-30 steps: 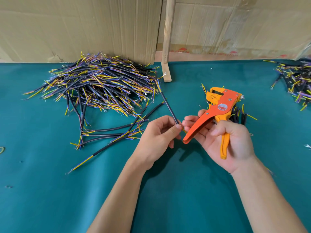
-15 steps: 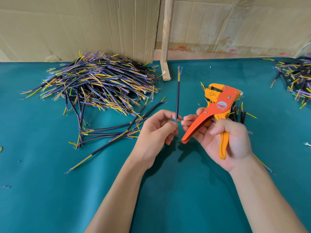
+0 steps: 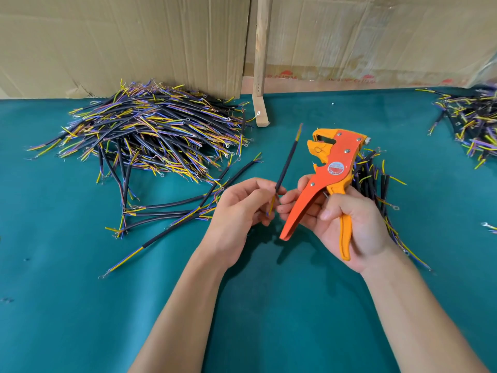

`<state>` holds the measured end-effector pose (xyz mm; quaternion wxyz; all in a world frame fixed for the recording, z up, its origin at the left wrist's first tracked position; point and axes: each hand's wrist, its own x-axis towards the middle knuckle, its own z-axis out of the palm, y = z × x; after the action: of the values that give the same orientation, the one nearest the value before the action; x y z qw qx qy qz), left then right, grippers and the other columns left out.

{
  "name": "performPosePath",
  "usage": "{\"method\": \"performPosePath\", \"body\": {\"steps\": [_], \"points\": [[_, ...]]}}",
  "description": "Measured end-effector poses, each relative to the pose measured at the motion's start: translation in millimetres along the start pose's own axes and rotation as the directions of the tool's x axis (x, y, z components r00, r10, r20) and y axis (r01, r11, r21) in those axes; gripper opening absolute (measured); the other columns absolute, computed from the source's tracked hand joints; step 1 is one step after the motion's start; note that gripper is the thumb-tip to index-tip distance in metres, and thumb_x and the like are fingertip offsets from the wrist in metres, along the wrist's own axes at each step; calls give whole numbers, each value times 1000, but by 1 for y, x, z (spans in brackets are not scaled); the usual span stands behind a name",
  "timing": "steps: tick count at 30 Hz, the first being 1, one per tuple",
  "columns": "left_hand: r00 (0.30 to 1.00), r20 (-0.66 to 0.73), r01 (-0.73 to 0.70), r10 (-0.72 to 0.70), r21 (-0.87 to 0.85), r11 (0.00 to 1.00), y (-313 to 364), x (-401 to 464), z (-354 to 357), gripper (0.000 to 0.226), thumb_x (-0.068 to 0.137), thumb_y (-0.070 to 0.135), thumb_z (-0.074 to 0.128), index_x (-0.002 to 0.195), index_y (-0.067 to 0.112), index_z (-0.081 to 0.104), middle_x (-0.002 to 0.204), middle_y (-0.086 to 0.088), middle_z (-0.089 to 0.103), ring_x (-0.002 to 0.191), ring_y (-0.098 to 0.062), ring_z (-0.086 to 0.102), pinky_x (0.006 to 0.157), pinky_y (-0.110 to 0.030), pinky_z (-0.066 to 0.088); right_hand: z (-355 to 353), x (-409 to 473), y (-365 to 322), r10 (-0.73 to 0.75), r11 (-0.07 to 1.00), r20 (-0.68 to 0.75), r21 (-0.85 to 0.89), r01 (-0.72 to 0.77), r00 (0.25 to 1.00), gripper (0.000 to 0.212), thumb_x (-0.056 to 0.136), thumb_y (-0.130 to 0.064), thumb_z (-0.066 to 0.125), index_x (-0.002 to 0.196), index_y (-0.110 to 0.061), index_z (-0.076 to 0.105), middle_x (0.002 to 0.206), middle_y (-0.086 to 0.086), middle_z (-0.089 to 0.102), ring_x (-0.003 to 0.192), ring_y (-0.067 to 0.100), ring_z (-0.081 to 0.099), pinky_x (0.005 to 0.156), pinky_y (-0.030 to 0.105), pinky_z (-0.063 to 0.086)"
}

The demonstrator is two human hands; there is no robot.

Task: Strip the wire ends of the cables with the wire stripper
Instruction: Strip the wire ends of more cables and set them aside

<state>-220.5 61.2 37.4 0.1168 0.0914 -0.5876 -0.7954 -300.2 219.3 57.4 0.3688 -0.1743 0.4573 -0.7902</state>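
Cable [image 3: 285, 163] tilted right since earlier | left hand [image 3: 236, 211] pinches its lower end | right hand [image 3: 347, 219] grips stripper [image 3: 326, 173], seemingly

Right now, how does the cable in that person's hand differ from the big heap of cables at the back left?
The held cable is single, pinched near its lower end by the left hand and pointing up off the table; the heap is many cables lying tangled on the green table. The held cable stands beside the wire stripper in the right hand; the heap lies against the cardboard. Both have black sheaths with yellow and purple wires showing.
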Motion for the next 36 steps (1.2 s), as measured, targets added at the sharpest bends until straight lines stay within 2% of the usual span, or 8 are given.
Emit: {"method": "performPosePath", "body": {"steps": [6,12,15,20,23,25,29,36], "points": [[998,56,-31,29,29,999,-1,1,-6,28,91,14,57,112,22,73,71,1,52,69,-16,47,63,-23,43,-2,-1,-3,-19,999,-23,44,20,1000,43,59,3,39,98,3,60,93,30,69,91,44,71,84,45,60],[990,127,-60,56,28,998,0,-1,-8,19,89,8,58,95,21,71,77,4,55,68,-11,48,65,-21,41,-2,0,-2,-59,995,-63,81,64,996,44,60,2,38,99,1,58,95,30,69,93,44,70,83,42,60],[982,184,-59,50,44,997,0,-2,-8,9,87,4,55,95,4,60,84,7,61,71,-10,49,68,-22,41,-2,0,-3,-71,996,-84,56,76,994,43,60,1,38,98,0,59,94,28,70,95,45,70,84,43,60],[983,183,-14,13,9,1000,6,-1,-8,23,90,21,46,80,17,67,94,-18,64,77,-18,55,63,-27,40,2,0,-1,-93,996,-95,-17,92,991,41,61,1,39,97,1,58,90,27,69,89,41,71,83,45,61],[985,167,-60,53,33,998,4,-2,-6,22,90,34,60,78,17,67,95,-29,62,82,-25,57,60,-25,42,1,0,-1,-124,992,-102,-47,119,987,40,61,2,39,96,-1,57,92,26,69,93,44,70,89,55,58],[985,165,-60,49,65,996,0,-3,-3,12,84,31,71,81,21,66,93,-18,67,79,-27,55,56,-26,42,1,0,-1,-147,988,-113,-69,140,983,39,61,2,40,95,-1,57,91,25,69,92,43,70,87,50,59],[993,104,-58,49,90,994,-4,-2,2,31,78,17,79,100,10,58,98,-3,71,66,-19,63,55,-21,45,-1,0,-2,-180,983,-135,-44,176,974,39,61,2,39,97,0,56,91,26,68,88,40,72,83,40,60],[995,99,-4,-19,235,972,-1,-4,1,45,69,45,77,105,19,73,99,-19,70,72,-17,61,67,-34,47,-1,-1,-3,-209,978,-149,-48,204,966,40,60,2,38,96,0,56,89,25,68,86,41,70,82,40,60]]}}
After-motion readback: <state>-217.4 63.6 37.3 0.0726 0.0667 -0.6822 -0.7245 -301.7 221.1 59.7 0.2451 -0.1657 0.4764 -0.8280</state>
